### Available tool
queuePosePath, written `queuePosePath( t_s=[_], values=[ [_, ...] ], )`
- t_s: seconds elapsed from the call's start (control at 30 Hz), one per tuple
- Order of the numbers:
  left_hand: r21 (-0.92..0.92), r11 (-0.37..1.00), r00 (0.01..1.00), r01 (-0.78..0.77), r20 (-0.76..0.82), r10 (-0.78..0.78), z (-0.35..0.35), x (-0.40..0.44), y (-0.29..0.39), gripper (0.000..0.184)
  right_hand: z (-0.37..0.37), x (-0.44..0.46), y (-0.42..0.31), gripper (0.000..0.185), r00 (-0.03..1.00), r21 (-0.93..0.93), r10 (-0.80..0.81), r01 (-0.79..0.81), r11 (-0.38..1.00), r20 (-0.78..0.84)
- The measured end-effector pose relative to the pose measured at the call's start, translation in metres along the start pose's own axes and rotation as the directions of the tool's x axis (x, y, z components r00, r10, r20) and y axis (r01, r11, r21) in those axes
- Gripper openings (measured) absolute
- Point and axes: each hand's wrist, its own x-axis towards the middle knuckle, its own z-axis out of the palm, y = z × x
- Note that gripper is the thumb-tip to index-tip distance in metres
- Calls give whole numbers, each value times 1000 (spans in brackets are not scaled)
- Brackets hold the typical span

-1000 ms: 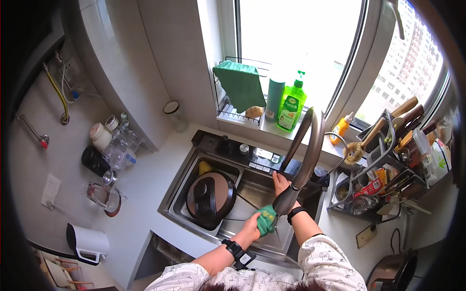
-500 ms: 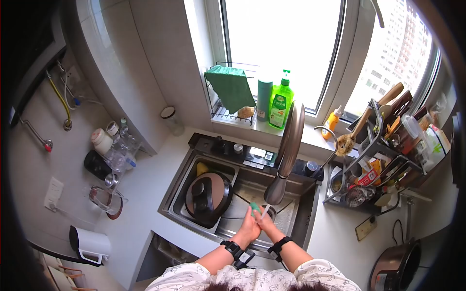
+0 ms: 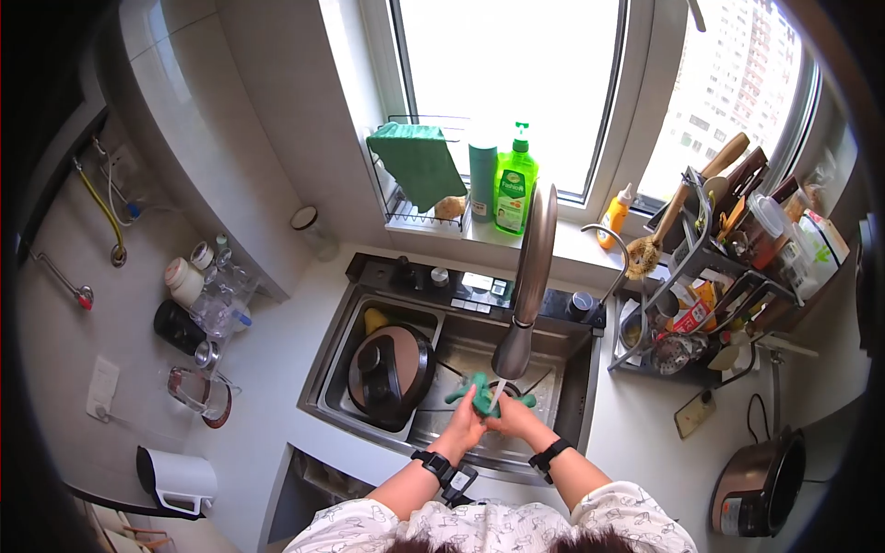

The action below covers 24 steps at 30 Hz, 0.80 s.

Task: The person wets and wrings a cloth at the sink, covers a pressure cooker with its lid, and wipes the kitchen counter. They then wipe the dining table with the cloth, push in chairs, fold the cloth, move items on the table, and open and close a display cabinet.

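A wet green cloth [image 3: 483, 398] is spread between my hands in the sink's right basin [image 3: 553, 387]. Water from the faucet [image 3: 513, 348] runs down onto it. My left hand [image 3: 463, 426] grips the cloth's near left part. On the right, my right hand [image 3: 513, 418] closes on its other side, the two hands nearly touching. Cloth ends stick out to the left and right beyond my fingers. Some fingertips are hidden by the cloth and the hands themselves.
A brown lid [image 3: 391, 373] with a black rim sits in the left basin. Behind the sink stand a green soap bottle [image 3: 514, 192] and a wire rack with a green cloth [image 3: 419, 168]. To the right are a utensil rack [image 3: 678, 276], a phone [image 3: 695, 415] and a pot [image 3: 758, 488].
The green cloth was bunched small inside my closed hands. Now it is opened out, its ends showing on both sides, and my hands are slightly farther apart under the water.
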Motion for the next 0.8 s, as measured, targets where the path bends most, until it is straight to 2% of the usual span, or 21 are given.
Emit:
queuePosePath(
  t_s=[0.03, 0.07, 0.1, 0.13, 0.17, 0.2, 0.23, 0.27, 0.3, 0.33, 0.4, 0.43, 0.47, 0.53, 0.57, 0.6, 0.67, 0.7, 0.73, 0.77, 0.8],
  values=[
    [25, 1000, 997, 5, -79, -3, -11, 8, -5, 49, -1, 3, -1, 40, 992, -107, 123, -122, 987, 6],
    [32, 999, 997, 6, -80, -4, -15, 8, -7, 49, 0, 7, -1, 36, 971, -212, 241, -236, 948, -1],
    [143, 989, 990, 22, -141, -2, -16, 6, -6, 54, 5, 8, 5, 28, 986, -262, 47, -88, 961, -160],
    [251, 967, 979, 43, -201, 9, -18, 4, -4, 60, 8, 12, 10, 28, 986, -257, 44, -86, 963, -163],
    [210, 966, 961, 153, -261, -95, -26, 9, -5, 61, 12, 16, 14, 27, 963, -352, -103, 8, 936, -251],
    [212, 965, 959, 156, -266, -96, -34, 11, -5, 61, 13, 17, 12, 27, 914, -452, -250, 85, 888, -319],
    [47, 960, 951, 278, -157, -267, -42, 13, -5, 64, 16, 15, 10, 27, 916, -448, -246, 84, 890, -318],
    [-102, 908, 912, 406, -18, -410, -48, 17, -5, 67, 18, 15, 7, 25, 905, -495, -338, 176, 851, -259],
    [-144, 919, 928, 367, -8, -372, -42, 17, -7, 67, 19, 14, 3, 23, 885, -536, -421, 262, 803, -198],
    [-141, 916, 925, 375, -6, -380, -33, 15, -3, 67, 23, 10, 0, 23, 888, -537, -414, 253, 805, -202],
    [-19, 963, 950, 270, -158, -269, -17, 16, 0, 66, 30, -4, -10, 16, 908, -276, -413, 378, 884, -77],
    [-56, 922, 923, 384, 45, -382, -36, 31, -1, 56, 23, -18, -28, 17, 912, -355, -400, 344, 869, -95],
    [-56, 921, 922, 387, 49, -384, -51, 47, -9, 56, 17, -25, -33, 17, 913, -358, -397, 341, 869, -95],
    [36, 929, 928, 368, -77, -364, -52, 56, -10, 47, 8, -35, -37, 19, 887, -198, -461, 449, 871, -12],
    [48, 908, 909, 416, -14, -416, -57, 57, -8, 38, 0, -36, -39, 22, 898, -107, -438, 441, 891, 54],
    [48, 906, 907, 420, -12, -420, -53, 53, -8, 38, -12, -33, -40, 22, 899, -108, -434, 437, 893, 53],
    [95, 940, 927, 328, -221, -302, -37, 43, -2, 32, -37, -28, -37, 25, 967, 75, -255, 254, 964, -1],
    [33, 944, 919, 329, -242, -312, -34, 42, -2, 30, -34, -13, -9, 28, 998, 376, -56, 50, 925, 5],
    [33, 945, 919, 327, -244, -309, -30, 40, 0, 30, -30, -3, 4, 28, 998, 376, -59, 52, 925, 6],
    [-17, 941, 929, 339, -152, -337, -25, 35, 2, 33, -26, 4, 14, 26, 990, 693, 139, -97, 715, -5],
    [-64, 933, 932, 354, -57, -358, -16, 29, 6, 35, -22, 10, 20, 25, 945, 907, 322, -184, 378, 58]
  ],
)
